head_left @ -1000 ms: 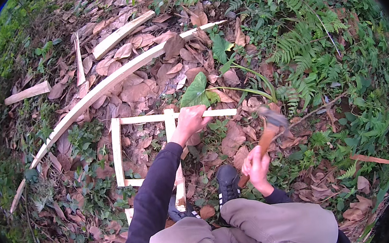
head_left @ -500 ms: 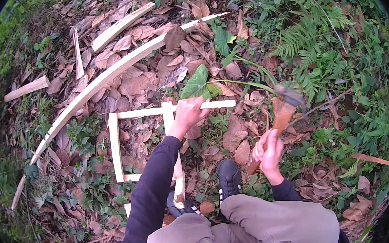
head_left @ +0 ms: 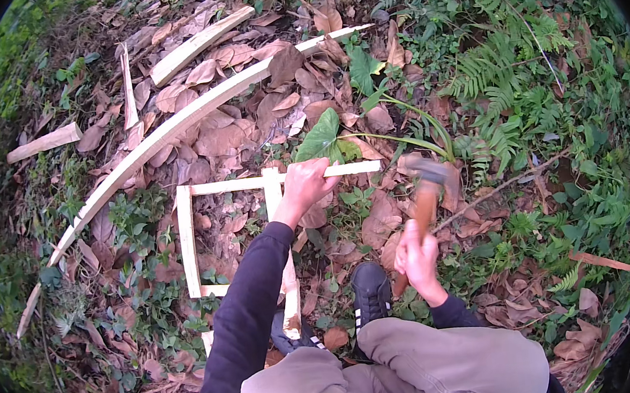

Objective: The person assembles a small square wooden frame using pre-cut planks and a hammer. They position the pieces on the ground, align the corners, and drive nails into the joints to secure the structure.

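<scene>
My left hand is closed around the top bar of a pale wooden frame, just right of where an upright strip crosses it. The bar's free end sticks out to the right of my fist. My right hand grips the wooden handle of a hammer. The hammer's metal head is raised, blurred by motion, to the right of the bar's end and apart from it. My left forearm hides part of the frame's lower side.
A long curved wooden strip lies beyond the frame, with shorter wood pieces past it. Dry brown leaves and green plants cover the ground. Ferns grow at the far right. My shoe stands close to the frame.
The hammer has swung left, with its head nearer to the bar's free end. My left hand and the frame have stayed in place.
</scene>
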Available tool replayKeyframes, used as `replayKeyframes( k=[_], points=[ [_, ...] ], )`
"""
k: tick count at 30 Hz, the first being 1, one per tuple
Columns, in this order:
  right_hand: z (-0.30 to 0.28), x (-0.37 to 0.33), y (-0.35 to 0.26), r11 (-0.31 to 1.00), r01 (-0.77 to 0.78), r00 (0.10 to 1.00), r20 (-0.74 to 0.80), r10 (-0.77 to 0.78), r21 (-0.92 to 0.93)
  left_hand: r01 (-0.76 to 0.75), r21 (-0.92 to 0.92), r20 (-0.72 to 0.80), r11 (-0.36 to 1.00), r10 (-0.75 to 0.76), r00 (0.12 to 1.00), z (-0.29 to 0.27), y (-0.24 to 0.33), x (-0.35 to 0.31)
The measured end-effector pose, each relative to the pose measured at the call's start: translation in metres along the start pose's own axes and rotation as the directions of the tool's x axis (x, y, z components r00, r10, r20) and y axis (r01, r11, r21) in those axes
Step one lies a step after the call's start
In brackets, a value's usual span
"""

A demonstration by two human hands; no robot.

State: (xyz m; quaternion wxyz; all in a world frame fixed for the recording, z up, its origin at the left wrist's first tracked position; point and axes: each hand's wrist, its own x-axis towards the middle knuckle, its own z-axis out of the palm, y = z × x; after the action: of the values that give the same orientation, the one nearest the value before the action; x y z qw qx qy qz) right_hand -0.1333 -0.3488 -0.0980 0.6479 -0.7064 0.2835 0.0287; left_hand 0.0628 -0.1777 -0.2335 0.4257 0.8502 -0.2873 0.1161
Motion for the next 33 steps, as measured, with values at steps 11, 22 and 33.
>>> replayKeyframes(
  k=[11,22,33],
  points=[
    [0.007,0.007,-0.015,0.993,-0.114,0.991,0.078,0.111,0.030,0.008,0.054,-0.039,0.999,-0.006,0.999,-0.005,-0.008,-0.007],
    [0.008,0.016,-0.024,0.992,-0.125,0.987,0.108,0.122,0.023,0.016,0.037,-0.073,0.999,-0.013,0.997,-0.009,-0.015,-0.003],
    [0.009,0.025,-0.040,0.982,0.065,0.998,-0.001,-0.066,0.178,0.024,0.051,-0.086,0.998,-0.019,0.996,-0.012,-0.015,-0.003]
  ],
)
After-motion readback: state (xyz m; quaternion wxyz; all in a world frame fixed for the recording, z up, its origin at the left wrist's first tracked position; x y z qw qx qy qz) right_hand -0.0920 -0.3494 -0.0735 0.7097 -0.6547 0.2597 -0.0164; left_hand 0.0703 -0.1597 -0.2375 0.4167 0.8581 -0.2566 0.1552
